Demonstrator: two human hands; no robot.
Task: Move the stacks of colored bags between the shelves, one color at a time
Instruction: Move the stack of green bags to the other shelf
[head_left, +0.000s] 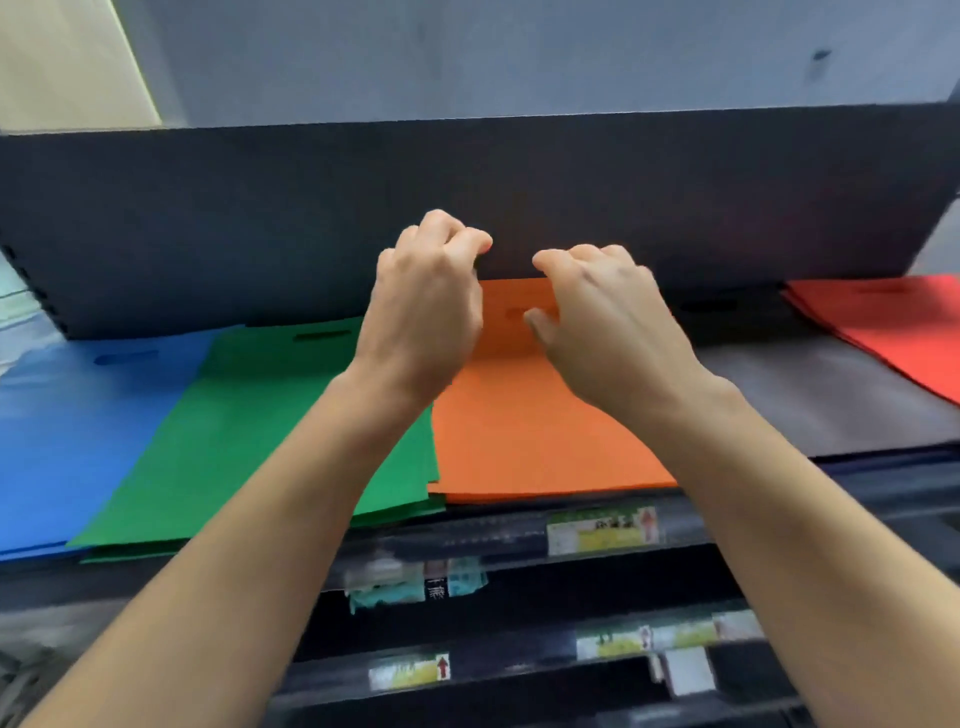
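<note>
Five flat stacks of coloured bags lie side by side on the top shelf: blue, green, orange, dark grey and red. Both my hands are over the far end of the orange stack, near its handle cut-out. My left hand is raised in front of the dark back panel, fingers curled tight against the thumb, holding nothing. My right hand hovers just above the orange stack with loosely bent fingers and grips nothing. My forearms hide part of the green and orange stacks.
A dark back panel closes the shelf behind the stacks. Lower shelf rails carry price labels along their front edges. The green stack slightly overlaps the blue one. A pale wall rises above the panel.
</note>
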